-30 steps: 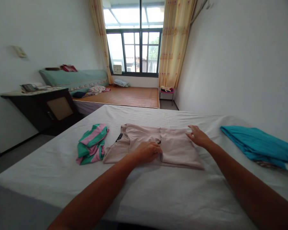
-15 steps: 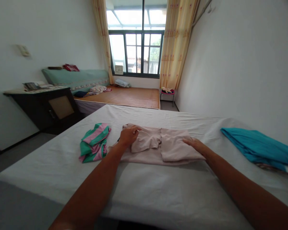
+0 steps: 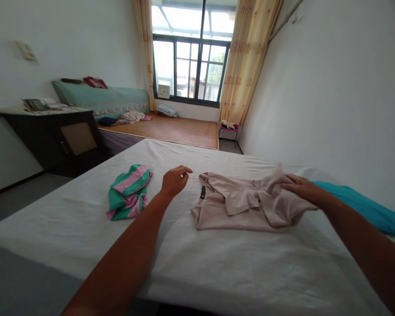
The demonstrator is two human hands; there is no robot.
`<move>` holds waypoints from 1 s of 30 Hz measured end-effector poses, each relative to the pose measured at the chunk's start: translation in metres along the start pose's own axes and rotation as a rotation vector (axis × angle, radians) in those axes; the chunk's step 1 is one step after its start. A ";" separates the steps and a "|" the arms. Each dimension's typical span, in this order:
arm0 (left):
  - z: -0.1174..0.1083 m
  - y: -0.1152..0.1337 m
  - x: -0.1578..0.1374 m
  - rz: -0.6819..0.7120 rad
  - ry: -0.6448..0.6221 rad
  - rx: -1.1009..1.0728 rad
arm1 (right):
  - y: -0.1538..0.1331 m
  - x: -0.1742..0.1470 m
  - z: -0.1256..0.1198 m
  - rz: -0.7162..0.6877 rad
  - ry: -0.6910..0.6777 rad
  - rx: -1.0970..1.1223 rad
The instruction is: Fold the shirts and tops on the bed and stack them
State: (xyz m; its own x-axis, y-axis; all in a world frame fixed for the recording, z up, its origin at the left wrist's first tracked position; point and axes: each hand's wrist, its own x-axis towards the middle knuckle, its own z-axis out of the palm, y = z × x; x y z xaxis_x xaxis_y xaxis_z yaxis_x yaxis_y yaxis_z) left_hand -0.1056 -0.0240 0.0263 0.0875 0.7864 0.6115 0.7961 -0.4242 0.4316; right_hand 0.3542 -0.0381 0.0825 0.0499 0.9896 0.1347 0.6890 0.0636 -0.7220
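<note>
A pale pink shirt, folded with its dark collar label showing at the left end, lies on the white-sheeted bed. My right hand grips the shirt's right end, where the cloth is bunched and lifted. Just left of the collar, my left hand hangs over the sheet, apart from the shirt; its fingers are loosely bent, with a gap to the thumb and nothing between them. A green and pink striped garment lies crumpled beyond my left forearm. Partly behind my right arm is a folded turquoise garment.
Beyond this bed stands another bed with a brown mat and some cloths on it. A dark cabinet is at the left. A small stool sits below the curtain, and a white wall runs along the right.
The shirt has shifted right across the sheet with my right hand, and its right end is now bunched up. My left hand has come off the shirt.
</note>
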 end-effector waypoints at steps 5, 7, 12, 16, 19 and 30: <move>-0.002 0.003 -0.004 -0.004 -0.025 0.022 | -0.081 0.008 0.079 -0.110 -0.222 0.251; -0.002 0.001 -0.004 -0.013 -0.034 0.032 | -0.104 0.009 0.116 -0.124 -0.275 0.280; -0.002 -0.001 -0.005 -0.020 -0.048 0.059 | -0.124 -0.004 0.198 -0.188 -0.308 0.209; -0.002 0.006 -0.005 0.010 -0.050 0.051 | -0.124 -0.018 0.211 -0.240 -0.422 0.356; 0.001 0.013 -0.007 0.001 -0.082 0.014 | -0.120 -0.018 0.185 -0.188 -0.649 0.500; 0.059 0.036 -0.007 -0.114 -0.340 -0.095 | -0.042 0.005 0.155 -0.086 -0.227 0.417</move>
State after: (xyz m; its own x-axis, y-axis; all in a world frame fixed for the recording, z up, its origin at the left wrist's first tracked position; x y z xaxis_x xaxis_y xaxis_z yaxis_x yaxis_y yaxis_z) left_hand -0.0417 -0.0181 -0.0016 0.2083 0.9283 0.3079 0.7547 -0.3528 0.5531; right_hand 0.2136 -0.0164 0.0085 -0.1859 0.9787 0.0875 0.3331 0.1465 -0.9315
